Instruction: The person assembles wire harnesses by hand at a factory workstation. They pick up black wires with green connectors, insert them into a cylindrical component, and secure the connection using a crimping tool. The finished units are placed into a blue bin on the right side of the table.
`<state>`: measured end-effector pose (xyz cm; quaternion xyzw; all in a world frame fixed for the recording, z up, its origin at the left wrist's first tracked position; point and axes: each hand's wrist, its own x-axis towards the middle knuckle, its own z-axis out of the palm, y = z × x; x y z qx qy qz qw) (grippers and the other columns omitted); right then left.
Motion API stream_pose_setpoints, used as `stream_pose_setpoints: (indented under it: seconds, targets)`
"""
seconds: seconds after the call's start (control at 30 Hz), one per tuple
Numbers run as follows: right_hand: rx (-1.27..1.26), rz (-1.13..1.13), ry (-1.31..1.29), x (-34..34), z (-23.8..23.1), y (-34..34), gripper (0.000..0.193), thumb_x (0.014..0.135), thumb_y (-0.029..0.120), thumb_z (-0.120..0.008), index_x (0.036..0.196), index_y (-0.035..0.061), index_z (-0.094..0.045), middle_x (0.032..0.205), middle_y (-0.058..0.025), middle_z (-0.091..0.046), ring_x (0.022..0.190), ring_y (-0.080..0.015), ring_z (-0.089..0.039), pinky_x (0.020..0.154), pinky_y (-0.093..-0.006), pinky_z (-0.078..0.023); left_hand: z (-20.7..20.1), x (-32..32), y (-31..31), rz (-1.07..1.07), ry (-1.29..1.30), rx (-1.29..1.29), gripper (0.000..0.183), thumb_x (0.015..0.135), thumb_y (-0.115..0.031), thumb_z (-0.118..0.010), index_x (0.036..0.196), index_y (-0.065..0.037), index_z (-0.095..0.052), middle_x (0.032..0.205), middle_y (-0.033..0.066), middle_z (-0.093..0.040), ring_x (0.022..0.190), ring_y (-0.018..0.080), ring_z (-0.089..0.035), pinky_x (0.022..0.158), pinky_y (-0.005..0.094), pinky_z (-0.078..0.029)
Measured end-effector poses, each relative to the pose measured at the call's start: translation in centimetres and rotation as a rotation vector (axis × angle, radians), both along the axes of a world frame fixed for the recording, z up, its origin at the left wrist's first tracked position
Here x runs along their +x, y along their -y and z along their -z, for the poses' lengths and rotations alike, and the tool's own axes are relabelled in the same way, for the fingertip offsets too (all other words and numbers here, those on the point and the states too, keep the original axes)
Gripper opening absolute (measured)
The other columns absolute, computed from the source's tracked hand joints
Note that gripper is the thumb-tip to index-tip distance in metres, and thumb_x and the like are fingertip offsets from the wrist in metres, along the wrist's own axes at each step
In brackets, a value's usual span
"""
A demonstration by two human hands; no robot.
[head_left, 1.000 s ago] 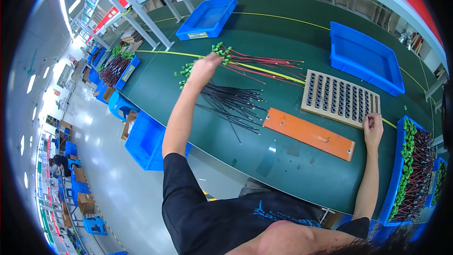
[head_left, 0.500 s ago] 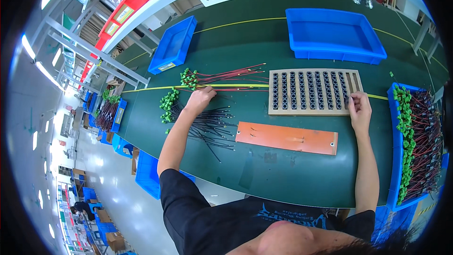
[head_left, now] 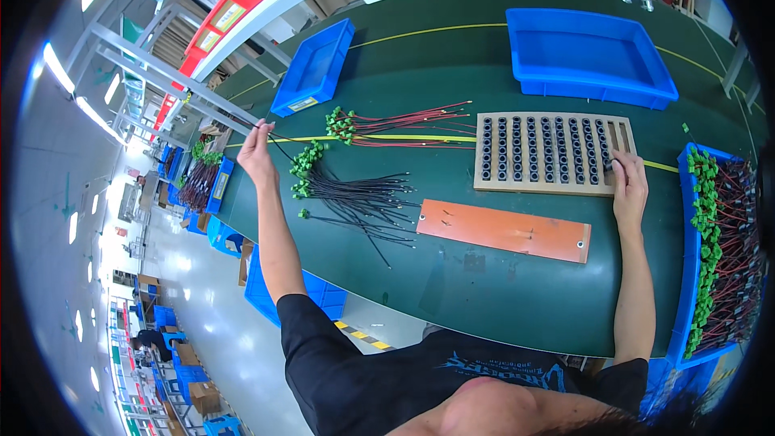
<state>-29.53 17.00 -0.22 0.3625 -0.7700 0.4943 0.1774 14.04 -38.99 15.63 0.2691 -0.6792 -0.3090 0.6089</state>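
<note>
My left hand (head_left: pixel 257 153) is raised at the left side of the table, fingers pinched on a thin black wire (head_left: pixel 282 146). Below and right of it lies a fanned bundle of black wires (head_left: pixel 363 188) with green connectors (head_left: pixel 307 163) at one end. Farther back, red wires (head_left: pixel 412 118) end in similar green connectors. At the right, my right hand (head_left: pixel 630 187) rests with curled fingers on the front right corner of a tan rack (head_left: pixel 557 187). Rows of small black cylindrical parts (head_left: pixel 547 149) fill most of its slots. Whatever those fingertips grip is hidden.
An orange strip (head_left: pixel 504 230) lies in front of the rack. Two blue trays (head_left: pixel 593 52) stand at the back. On the right, a blue bin (head_left: pixel 684 307) is heaped with green-connector wires. A metal frame (head_left: pixel 194 85) rises at the left.
My left hand has moved left and upward from the red wires, now with a black wire in it. The right hand stays at the rack's right end. The whole view has shifted slightly.
</note>
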Motion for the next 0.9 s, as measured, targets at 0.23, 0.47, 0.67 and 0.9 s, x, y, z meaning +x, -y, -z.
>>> stream_pose_setpoints:
  seconds: [0.23,0.47,0.67,0.9]
  targets:
    - [-0.340,-0.009,0.450,-0.2,-0.4,-0.9,0.016,0.108,0.013,-0.051,0.118,0.0025,-0.058,0.105,-0.0091,-0.072,0.089,-0.0108,-0.068,0.071,-0.0223,-0.051,-3.8,-10.1,-17.0,0.215,0.557,-0.215,0.016,0.102,-0.010,-0.060,0.099,-0.001,-0.073,0.081,0.0058,-0.067,0.070,0.0135,-0.060,0.069,0.0301,-0.048]
    - [-0.532,-0.506,0.613,11.2,-3.8,-0.7,0.034,0.113,0.040,-0.034,0.112,0.0077,-0.045,0.128,-0.0241,-0.066,0.120,-0.0274,-0.062,0.104,-0.0408,-0.043,5.3,-16.6,-34.1,1.220,1.078,0.306,0.025,0.107,-0.021,-0.056,0.099,-0.001,-0.069,0.065,0.0003,-0.057,0.061,0.0087,-0.053,0.058,0.0300,-0.045]
    - [-0.410,-0.658,0.680,12.9,-3.4,-0.5,0.038,0.112,0.045,-0.036,0.110,0.0081,-0.046,0.133,-0.0248,-0.064,0.123,-0.0264,-0.059,0.105,-0.0395,-0.041,7.1,-16.5,-35.9,1.328,1.086,0.386,0.027,0.108,-0.023,-0.056,0.102,-0.001,-0.070,0.065,-0.0005,-0.055,0.061,0.0075,-0.050,0.057,0.0287,-0.043]
    - [-0.316,-0.630,0.616,14.1,-3.5,0.6,0.037,0.111,0.040,-0.041,0.108,0.0032,-0.046,0.124,-0.0204,-0.068,0.097,-0.0171,-0.066,0.088,-0.0310,-0.053,7.3,-17.7,-36.2,1.357,1.001,0.403,0.027,0.107,-0.023,-0.058,0.107,0.000,-0.071,0.070,0.0003,-0.057,0.063,0.0075,-0.050,0.058,0.0272,-0.043]
